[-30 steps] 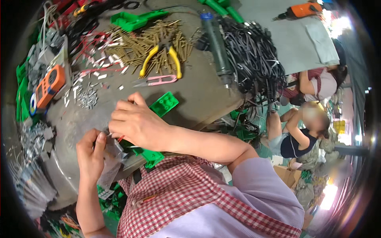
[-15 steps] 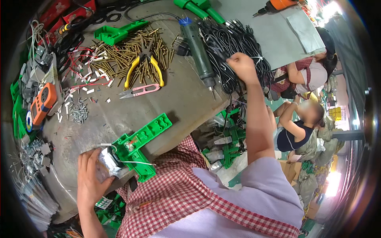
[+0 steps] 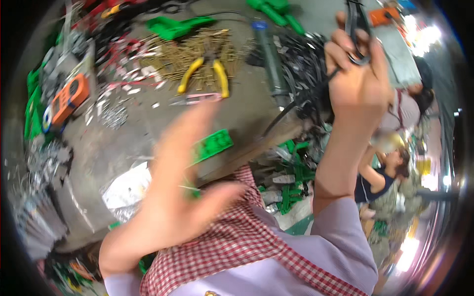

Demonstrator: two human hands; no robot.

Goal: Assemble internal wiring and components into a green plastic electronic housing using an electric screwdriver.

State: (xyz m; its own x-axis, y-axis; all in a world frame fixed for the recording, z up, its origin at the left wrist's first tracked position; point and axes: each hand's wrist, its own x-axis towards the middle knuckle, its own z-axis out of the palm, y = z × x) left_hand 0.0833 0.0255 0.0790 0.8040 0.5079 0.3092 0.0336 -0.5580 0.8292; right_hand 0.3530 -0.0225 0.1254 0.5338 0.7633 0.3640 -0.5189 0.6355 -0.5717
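My right hand (image 3: 360,81) is raised at the upper right, its fingers closed round a black power cord (image 3: 356,24). A length of the cord trails from that hand down toward the table edge. Over the table's near edge, my left hand (image 3: 180,197) is smeared by motion. Its thumb stands apart from the stretched fingers, and nothing shows in it. Behind it lies a green plastic housing (image 3: 217,144), mostly hidden. A shiny whitish sheet or bag (image 3: 128,190) is beside the left wrist. The pile of black cords (image 3: 301,61) lies below and left of my right hand.
Yellow-handled pliers (image 3: 222,79) and pink thread snips (image 3: 197,98) lie by a heap of brass-coloured screws (image 3: 173,59). A dark green electric screwdriver (image 3: 271,64) stands between heap and cords. An orange meter (image 3: 70,98) is at left. Another person (image 3: 377,180) sits at right.
My right hand has lifted from the cord pile, up and right, bringing a cord with it. My left hand has left the housing's side and swung right across it. The view has shifted slightly.
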